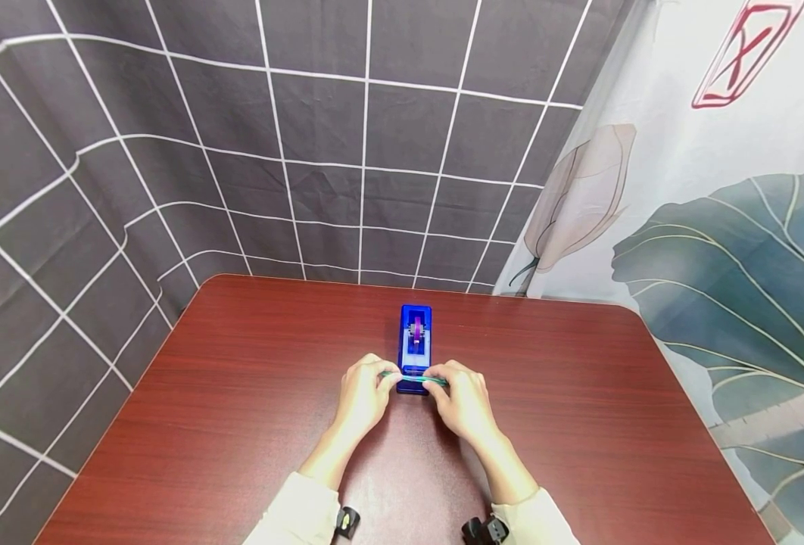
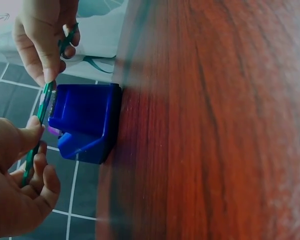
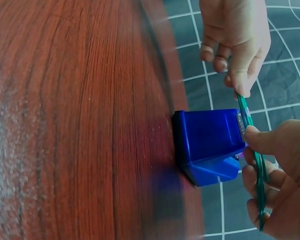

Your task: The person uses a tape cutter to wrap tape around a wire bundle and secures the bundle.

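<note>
A blue tape dispenser (image 1: 416, 348) with a purple roll stands on the table, its toothed cutting edge towards the person. Across that near end runs a thin bundle of green strands (image 1: 412, 378), its exact kind unclear. The left hand (image 1: 363, 390) pinches the bundle between thumb and fingers on one side. On the other side the right hand (image 1: 463, 397) pinches it too. In the left wrist view the green bundle (image 2: 41, 107) passes close to the cutter, as the right wrist view also shows; contact cannot be told. Loose ends stick out past the right hand's fingers (image 3: 257, 172).
The reddish-brown wooden table (image 1: 238, 363) has rounded far corners. Behind it hangs a dark grey curtain (image 1: 320, 136) with white grid lines, and a leaf-patterned white curtain (image 1: 722, 250) is at the right. Black devices (image 1: 485, 530) sit at both wrists.
</note>
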A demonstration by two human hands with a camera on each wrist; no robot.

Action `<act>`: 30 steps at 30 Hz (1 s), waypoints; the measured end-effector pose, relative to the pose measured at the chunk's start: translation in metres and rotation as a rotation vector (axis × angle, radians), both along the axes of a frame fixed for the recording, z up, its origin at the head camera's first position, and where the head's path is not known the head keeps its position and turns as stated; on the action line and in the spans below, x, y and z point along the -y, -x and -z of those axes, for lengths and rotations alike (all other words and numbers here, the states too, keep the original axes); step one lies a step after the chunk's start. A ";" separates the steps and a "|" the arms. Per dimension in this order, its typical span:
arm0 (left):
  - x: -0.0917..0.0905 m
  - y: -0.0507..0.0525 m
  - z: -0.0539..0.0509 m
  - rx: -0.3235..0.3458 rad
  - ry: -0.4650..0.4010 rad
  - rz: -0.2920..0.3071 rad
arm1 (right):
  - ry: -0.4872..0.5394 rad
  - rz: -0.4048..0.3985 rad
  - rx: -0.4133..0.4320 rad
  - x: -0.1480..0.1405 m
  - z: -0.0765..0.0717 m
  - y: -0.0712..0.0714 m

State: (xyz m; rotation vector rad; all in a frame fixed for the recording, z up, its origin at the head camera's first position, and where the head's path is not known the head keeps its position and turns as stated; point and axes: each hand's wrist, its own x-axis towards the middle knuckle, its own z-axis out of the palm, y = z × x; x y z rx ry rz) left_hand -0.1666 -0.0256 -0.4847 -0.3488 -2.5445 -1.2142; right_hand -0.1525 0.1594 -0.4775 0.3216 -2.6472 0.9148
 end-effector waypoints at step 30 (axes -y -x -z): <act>-0.003 0.001 0.003 -0.088 -0.041 0.013 | -0.151 -0.025 -0.104 0.002 -0.004 0.003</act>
